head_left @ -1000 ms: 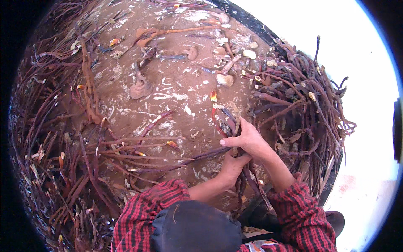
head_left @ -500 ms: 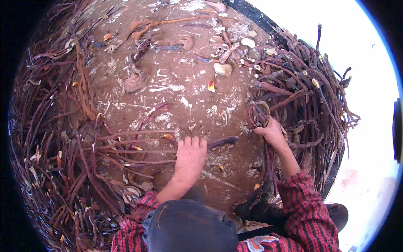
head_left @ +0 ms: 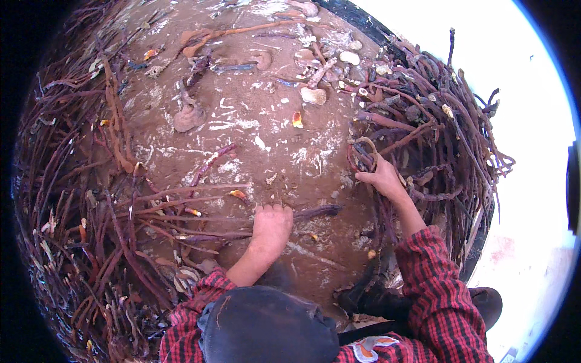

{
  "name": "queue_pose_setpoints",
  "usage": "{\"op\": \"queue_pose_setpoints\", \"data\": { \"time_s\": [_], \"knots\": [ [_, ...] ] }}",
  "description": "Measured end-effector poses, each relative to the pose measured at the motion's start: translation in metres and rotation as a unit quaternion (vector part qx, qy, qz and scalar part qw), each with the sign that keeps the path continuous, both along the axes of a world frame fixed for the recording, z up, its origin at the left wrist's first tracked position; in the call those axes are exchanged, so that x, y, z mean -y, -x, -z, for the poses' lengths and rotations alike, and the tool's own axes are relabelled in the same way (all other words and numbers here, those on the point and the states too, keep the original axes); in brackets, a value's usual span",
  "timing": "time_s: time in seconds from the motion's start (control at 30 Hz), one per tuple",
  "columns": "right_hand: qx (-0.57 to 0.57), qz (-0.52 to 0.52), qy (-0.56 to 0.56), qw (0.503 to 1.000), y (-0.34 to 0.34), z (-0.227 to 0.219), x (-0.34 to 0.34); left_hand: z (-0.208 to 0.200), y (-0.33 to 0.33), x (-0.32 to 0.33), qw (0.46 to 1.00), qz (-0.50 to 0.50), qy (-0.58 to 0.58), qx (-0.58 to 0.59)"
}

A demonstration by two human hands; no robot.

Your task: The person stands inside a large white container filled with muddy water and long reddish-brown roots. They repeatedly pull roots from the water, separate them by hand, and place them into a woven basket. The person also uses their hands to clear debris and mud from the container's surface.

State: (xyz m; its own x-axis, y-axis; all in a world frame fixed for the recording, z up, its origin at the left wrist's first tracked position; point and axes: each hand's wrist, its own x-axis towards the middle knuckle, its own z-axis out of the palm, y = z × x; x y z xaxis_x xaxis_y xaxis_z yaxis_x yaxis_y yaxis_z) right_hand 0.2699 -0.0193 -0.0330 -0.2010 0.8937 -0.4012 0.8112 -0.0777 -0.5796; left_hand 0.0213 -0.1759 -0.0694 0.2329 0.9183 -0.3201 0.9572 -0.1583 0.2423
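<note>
Item: sorting of dark purple-brown stalks on a mud-caked brown surface (head_left: 260, 121).

Left hand (head_left: 270, 225): your fingers curl down onto the thin stalks (head_left: 200, 193) that run leftward across the near middle of the surface. Whether the grip is actually clenched on one of them cannot be told; the fingertips are hidden.

Right hand (head_left: 384, 179): your grip is clenched on a curled stalk (head_left: 362, 151) at the inner edge of the right-hand pile (head_left: 436, 139), the loop of it standing just beyond your fingers.

Stock on hand:
- Left-hand pile (head_left: 72, 230): dense tangle of stalks along the left and near-left rim.
- Right-hand pile: thick heap, reaching to the far right rim.
- Middle: mostly bare mud with white smears, a few loose stalks, an orange scrap (head_left: 297, 120) and pale shell-like bits (head_left: 315, 95) toward the far side.

Progress, as judged: the middle looks largely cleared, with the bulk gathered to both sides. Left over are the strands under your left hand, the scattered pieces at the far end, and whatever you mean to pull from the right-hand pile. Roughly past halfway, not finished.
</note>
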Motion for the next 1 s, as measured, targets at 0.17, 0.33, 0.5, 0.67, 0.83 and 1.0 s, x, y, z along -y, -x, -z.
{"op": "queue_pose_setpoints", "data": {
  "time_s": [0.17,0.33,0.5,0.67,0.83,1.0],
  "knots": [
    [0.023,0.038,-0.06,0.997,-0.009,0.011,0.005,-0.013,0.002,-0.011,0.978,-0.099,-0.022,0.181],
    [0.007,0.071,-0.143,0.987,-0.004,0.0,0.014,-0.045,0.017,-0.054,0.907,-0.169,-0.113,0.37],
    [-0.046,-0.059,-0.053,0.996,0.036,-0.054,0.021,-0.06,0.009,-0.073,0.941,-0.148,-0.109,0.284],
    [-0.064,-0.316,-0.306,0.896,0.1,-0.089,0.023,-0.036,0.005,-0.055,0.942,-0.071,-0.119,0.305],
    [0.07,-0.436,-0.111,0.89,0.083,-0.082,0.012,-0.047,0.001,-0.051,0.92,-0.061,-0.105,0.372],
    [0.139,-0.368,-0.011,0.919,0.036,-0.127,-0.024,-0.092,0.012,-0.055,0.944,-0.059,0.033,0.324]
  ]
}}
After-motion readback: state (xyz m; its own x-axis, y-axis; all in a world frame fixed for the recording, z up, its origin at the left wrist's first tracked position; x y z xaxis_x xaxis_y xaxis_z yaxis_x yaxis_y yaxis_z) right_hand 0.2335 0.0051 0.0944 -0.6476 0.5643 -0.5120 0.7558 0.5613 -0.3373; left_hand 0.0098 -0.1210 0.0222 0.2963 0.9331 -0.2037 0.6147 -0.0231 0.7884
